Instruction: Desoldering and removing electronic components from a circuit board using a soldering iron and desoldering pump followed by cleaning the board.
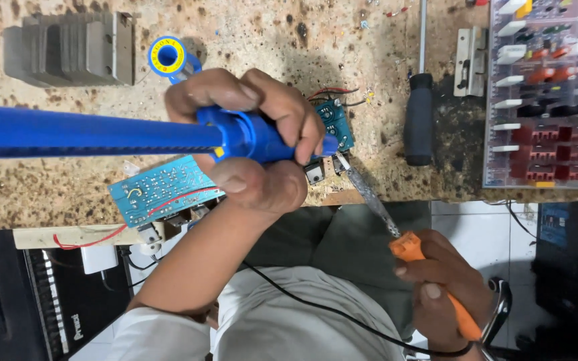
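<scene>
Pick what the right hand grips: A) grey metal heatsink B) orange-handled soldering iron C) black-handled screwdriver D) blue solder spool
B: the right hand wraps the orange-handled soldering iron, its tip reaching the small teal circuit board; the black-handled screwdriver lies untouched on the speckled workbench.

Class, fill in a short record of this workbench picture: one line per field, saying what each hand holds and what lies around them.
Left hand: grips a blue suction pump, tip at the circuit board
Right hand: holds an orange-handled soldering iron, tip near the small green board
Bench: speckled, worn
Nearby: solder spool, black-handled screwdriver, metal heat sink, parts tray
</scene>
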